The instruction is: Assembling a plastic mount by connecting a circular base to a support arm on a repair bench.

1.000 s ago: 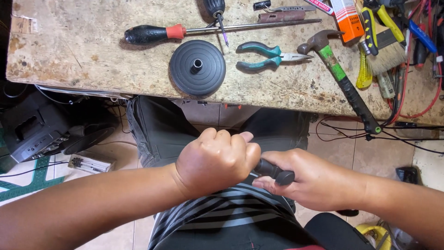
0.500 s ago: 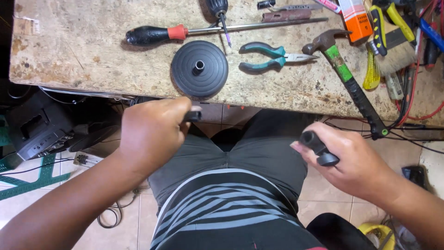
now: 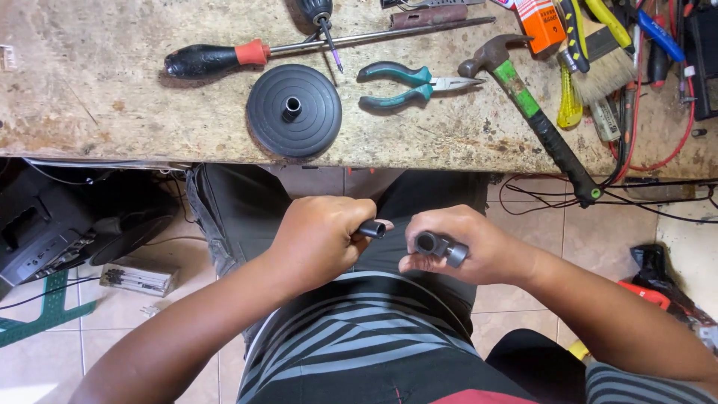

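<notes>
The left hand [image 3: 318, 239] makes a tight fist around a thin black tube [image 3: 372, 229]. Only the open end of the tube pokes out, just below the front edge of the tabletop [image 3: 112, 112]. The right hand [image 3: 467, 247] holds a short black tube piece [image 3: 441, 247] with its fingers curled around it. That piece is round, smooth and hollow at the end. The two tube ends are near each other but do not touch. Both hands sit over the person's lap, below the tabletop edge, with open room around them and tiled floor on each side.

The tabletop is rough, worn and speckled. A round black base [image 3: 294, 110] lies close to its front edge. It is flat like a plate, has rings on it and a small pipe hole in the middle. Behind it lies a long screwdriver [image 3: 224, 56] with a black and red handle and a shiny metal rod. Right of the base lie pliers [image 3: 407, 84] with green handles. Further right, a hammer [image 3: 535, 112] lies slanted, and the end of its black and green handle sticks out over the tabletop edge. A bristly brush [image 3: 602, 67] and red wires [image 3: 673, 150] crowd the far right corner.
</notes>
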